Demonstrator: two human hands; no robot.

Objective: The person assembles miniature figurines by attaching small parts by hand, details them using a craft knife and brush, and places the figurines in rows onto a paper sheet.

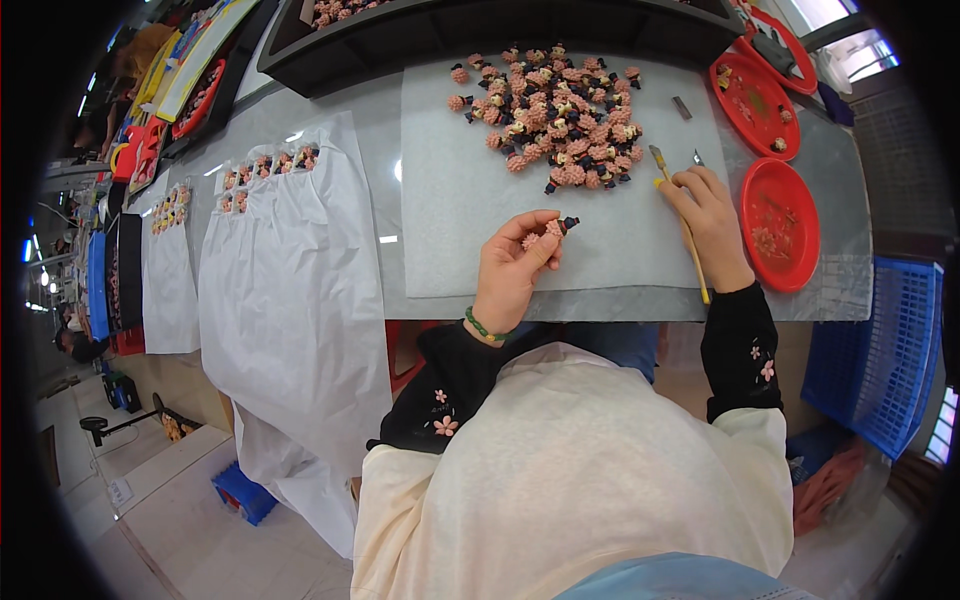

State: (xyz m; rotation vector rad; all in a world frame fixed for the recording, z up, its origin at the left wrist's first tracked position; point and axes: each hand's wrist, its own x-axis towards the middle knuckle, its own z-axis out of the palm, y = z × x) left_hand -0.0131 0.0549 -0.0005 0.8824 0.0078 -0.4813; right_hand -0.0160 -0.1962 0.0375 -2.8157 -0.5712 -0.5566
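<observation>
Between thumb and fingers, my left hand [513, 268] pinches a small figurine [553, 232] with pink knobbly parts and a dark end, just above the white sheet. My right hand [703, 215] is bent over a thin brush [698, 262] with a yellow handle, at the sheet's right side. Past its fingers pokes the metal tip of a slim tool [698, 157]; what lies under the fingers is hidden. Farther off, a heap of similar pink and dark figurines [560, 115] covers the sheet [450, 240].
A dark tray [500, 45] of more figurines stands behind the heap. Red dishes [765, 275] line the right side. A small metal bar [682, 107] lies near them. To the left, bagged figurines [270, 165] rest on white plastic [290, 270]. A blue crate [870, 350] is at the lower right.
</observation>
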